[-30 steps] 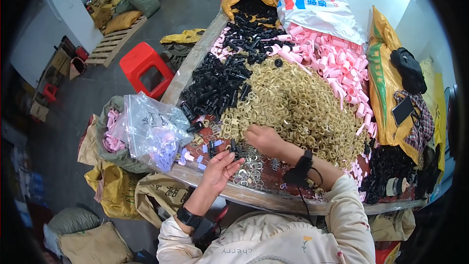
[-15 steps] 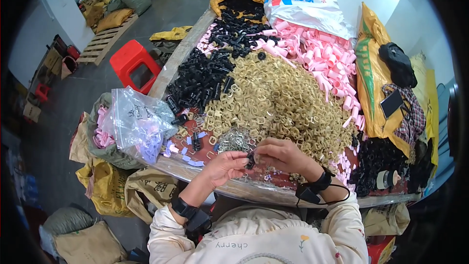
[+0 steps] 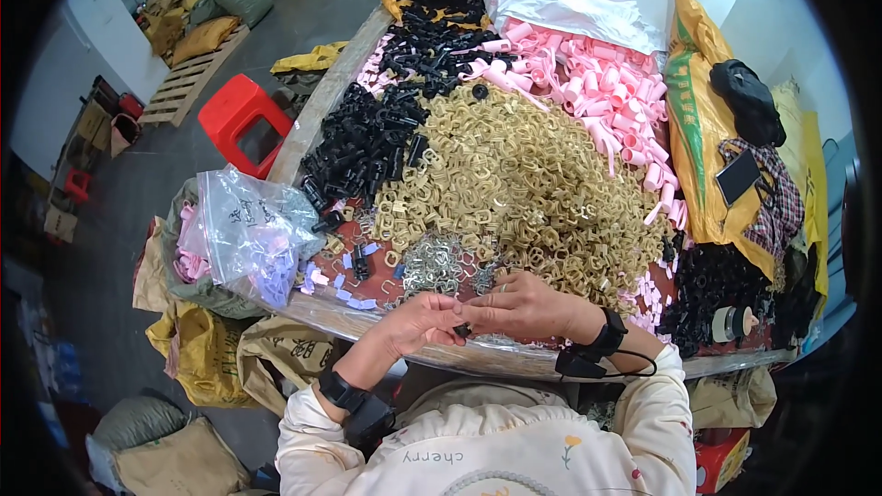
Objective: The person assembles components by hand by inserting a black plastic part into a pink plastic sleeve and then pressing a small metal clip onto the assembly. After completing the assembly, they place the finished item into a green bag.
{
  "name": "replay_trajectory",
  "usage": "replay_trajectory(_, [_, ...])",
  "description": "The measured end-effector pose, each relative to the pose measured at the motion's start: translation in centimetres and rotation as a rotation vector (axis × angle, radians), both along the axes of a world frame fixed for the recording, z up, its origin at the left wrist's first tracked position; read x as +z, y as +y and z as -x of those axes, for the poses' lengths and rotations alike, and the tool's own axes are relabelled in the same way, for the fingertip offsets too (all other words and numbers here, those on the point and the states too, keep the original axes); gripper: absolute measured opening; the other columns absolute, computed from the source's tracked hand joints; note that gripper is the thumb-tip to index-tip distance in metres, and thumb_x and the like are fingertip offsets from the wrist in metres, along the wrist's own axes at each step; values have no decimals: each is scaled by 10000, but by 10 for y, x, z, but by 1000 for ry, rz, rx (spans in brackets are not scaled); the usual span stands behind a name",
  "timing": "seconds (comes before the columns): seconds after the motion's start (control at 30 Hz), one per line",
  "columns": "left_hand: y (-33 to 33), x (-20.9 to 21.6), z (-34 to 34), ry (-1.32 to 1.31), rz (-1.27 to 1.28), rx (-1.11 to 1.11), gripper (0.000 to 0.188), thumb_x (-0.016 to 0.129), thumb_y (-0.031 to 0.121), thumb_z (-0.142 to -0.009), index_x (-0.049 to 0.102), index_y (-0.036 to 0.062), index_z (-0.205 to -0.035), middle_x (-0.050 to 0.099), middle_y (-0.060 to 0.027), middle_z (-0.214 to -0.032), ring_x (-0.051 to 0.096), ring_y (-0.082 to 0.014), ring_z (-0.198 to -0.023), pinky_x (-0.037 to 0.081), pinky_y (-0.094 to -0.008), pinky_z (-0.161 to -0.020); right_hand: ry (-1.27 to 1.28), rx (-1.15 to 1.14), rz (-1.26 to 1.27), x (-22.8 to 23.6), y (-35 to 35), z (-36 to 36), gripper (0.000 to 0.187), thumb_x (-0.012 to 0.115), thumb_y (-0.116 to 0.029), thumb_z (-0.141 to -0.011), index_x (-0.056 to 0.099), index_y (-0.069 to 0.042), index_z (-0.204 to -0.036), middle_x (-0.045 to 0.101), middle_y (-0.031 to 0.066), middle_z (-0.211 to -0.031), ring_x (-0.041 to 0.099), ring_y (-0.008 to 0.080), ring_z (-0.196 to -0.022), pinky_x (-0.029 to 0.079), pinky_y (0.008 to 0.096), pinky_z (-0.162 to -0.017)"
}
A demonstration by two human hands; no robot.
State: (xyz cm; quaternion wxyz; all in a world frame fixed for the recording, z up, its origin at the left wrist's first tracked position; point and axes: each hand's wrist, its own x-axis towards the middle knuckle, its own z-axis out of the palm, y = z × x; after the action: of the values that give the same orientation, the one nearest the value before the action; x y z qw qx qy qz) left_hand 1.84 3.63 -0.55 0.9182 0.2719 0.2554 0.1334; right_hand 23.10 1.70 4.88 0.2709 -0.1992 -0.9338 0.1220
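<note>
Both my hands meet at the near edge of the table. Between the fingertips sits a small black plastic part (image 3: pixel 462 331), mostly covered by fingers. My left hand (image 3: pixel 418 321) pinches it from the left. From the right, my right hand (image 3: pixel 522 307) closes its fingers against the same part; whether it also holds a smaller piece is hidden. Just beyond the fingers lies a heap of silver wire buckles (image 3: pixel 434 262). Behind that spreads a large pile of tan plastic rings (image 3: pixel 524 184).
Black plastic parts (image 3: pixel 354 152) lie at the left, pink tube-shaped parts (image 3: pixel 597 83) at the far right. A clear bag (image 3: pixel 253 230) of purple pieces rests on the left edge. A red stool (image 3: pixel 243 124) stands beyond it. A phone (image 3: pixel 737 174) lies on the right-hand sack.
My hands have come slightly nearer to me and closer together. The black part is now lower and more covered by my fingers. The view has shifted a little.
</note>
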Motion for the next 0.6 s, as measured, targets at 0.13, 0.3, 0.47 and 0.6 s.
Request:
replay_trajectory(0.13, [1, -4, 13, 26, -22, 95, 272, 578, 94, -773, 514, -50, -995, 600, -107, -825, 614, -178, -671, 524, -248, -618, -36, -55, 20, -4, 4, 17, 367, 654, -170, -691, 549, -90, -1033, 598, 48, -867, 524, 164, -556, 423, 268, -487])
replay_trajectory(0.3, [18, -4, 35, 203, -217, 627, 239, 558, 52, -777, 521, -33, -997, 601, -78, -824, 603, -135, -668, 518, -226, -605, 177, -333, 109, -25, 37, 34, 291, 610, -147, -671, 548, -89, -949, 588, 50, -796, 558, 224, -593, 448, 328, -499])
replay_trajectory(0.47, [37, -24, 77, 339, -419, 848, 220, 547, 38, -782, 526, -15, -994, 602, -72, -829, 598, -120, -661, 509, -210, -584, -525, -278, 158, -36, 58, 45, 119, 569, -115, -670, 530, -82, -777, 553, 64, -744, 563, 255, -628, 452, 350, -520])
replay_trajectory(0.6, [38, -22, 97, 355, -456, 907, 224, 553, 48, -781, 523, -7, -997, 603, -72, -831, 601, -129, -665, 501, -201, -565, -584, -219, 322, -34, 75, 62, 54, 538, -109, -662, 496, -81, -682, 513, 82, -727, 561, 261, -650, 447, 364, -530])
